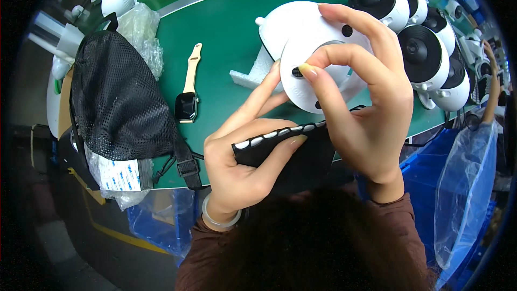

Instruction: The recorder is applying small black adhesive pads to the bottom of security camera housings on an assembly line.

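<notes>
A white rounded device (293, 27) lies tilted on the green table with its round white base facing me. Small black round pads (347, 30) show on that base. My right hand (371, 91) is over it, thumb and index finger pinched together at a small black pad (296, 71) on the base's left side. Its other fingers reach over the device's top. My left hand (247, 161) grips a black sheet (258, 152) with white ovals along its upper edge, between thumb and fingers. The left index finger stretches up against the base's rim. White foam (250, 78) sits beside the device.
At left are a black mesh bag (121, 97) and clear plastic wrap (142, 35). A smartwatch (187, 106) with a beige strap lies nearby. Several white devices with black round faces (423, 54) crowd the right. Blue bins (425, 183) stand below the table edge.
</notes>
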Demonstrator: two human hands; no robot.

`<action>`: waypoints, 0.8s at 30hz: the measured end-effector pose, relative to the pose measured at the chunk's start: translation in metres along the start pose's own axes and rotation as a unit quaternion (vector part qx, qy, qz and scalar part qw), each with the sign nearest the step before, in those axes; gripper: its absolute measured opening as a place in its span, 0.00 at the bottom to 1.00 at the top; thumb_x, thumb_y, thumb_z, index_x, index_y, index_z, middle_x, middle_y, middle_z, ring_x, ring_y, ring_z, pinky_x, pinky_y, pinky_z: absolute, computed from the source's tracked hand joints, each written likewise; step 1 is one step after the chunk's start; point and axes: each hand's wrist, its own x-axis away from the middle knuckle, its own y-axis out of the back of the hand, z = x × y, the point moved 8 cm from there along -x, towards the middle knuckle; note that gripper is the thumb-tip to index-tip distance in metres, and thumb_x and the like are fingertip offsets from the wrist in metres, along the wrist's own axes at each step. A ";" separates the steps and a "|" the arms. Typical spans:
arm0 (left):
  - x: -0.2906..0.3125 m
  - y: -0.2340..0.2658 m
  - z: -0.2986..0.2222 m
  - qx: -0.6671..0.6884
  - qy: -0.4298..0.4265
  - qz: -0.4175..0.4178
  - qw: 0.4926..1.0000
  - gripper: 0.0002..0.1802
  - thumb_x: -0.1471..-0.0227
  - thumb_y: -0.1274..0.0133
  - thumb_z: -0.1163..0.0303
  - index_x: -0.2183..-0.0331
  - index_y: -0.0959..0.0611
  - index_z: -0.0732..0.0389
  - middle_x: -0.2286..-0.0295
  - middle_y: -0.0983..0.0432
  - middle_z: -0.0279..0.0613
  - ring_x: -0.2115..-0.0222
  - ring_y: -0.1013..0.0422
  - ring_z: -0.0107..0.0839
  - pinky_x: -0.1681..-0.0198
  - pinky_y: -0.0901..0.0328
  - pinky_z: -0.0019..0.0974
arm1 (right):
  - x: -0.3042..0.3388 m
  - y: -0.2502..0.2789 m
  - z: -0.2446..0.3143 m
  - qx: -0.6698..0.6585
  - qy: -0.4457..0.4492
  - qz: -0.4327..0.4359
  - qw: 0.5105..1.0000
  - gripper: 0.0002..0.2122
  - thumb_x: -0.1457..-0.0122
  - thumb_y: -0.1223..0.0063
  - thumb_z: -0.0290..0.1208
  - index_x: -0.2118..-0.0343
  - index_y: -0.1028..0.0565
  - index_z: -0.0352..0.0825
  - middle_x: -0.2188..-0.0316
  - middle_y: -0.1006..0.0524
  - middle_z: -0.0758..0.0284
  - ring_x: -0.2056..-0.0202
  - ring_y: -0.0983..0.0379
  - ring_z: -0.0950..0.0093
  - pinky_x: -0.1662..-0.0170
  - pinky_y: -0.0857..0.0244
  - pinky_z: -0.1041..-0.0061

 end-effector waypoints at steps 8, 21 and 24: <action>0.001 0.002 0.001 -0.002 -0.006 -0.002 1.000 0.09 0.71 0.44 0.85 0.78 0.22 0.69 0.58 0.36 0.61 0.62 0.31 0.41 0.60 0.37 0.33 | 0.000 -0.004 0.004 0.022 0.005 0.012 1.000 0.03 0.62 0.47 0.21 0.80 0.27 0.31 0.60 0.30 0.59 0.57 0.36 0.67 0.54 0.45 0.72; 0.002 0.001 0.003 0.005 0.006 -0.006 1.000 0.08 0.71 0.44 0.85 0.79 0.22 0.69 0.57 0.36 0.60 0.62 0.30 0.41 0.60 0.37 0.33 | -0.002 -0.004 0.000 0.019 0.013 0.013 1.000 0.09 0.63 0.46 0.19 0.75 0.31 0.30 0.62 0.29 0.58 0.59 0.33 0.68 0.55 0.43 0.74; 0.001 0.002 0.003 0.005 0.005 0.004 1.000 0.08 0.71 0.44 0.85 0.79 0.22 0.69 0.57 0.36 0.60 0.62 0.31 0.41 0.60 0.37 0.34 | -0.005 -0.003 -0.009 -0.037 -0.022 0.006 0.999 0.16 0.63 0.45 0.20 0.67 0.33 0.30 0.64 0.29 0.59 0.59 0.33 0.70 0.56 0.43 0.76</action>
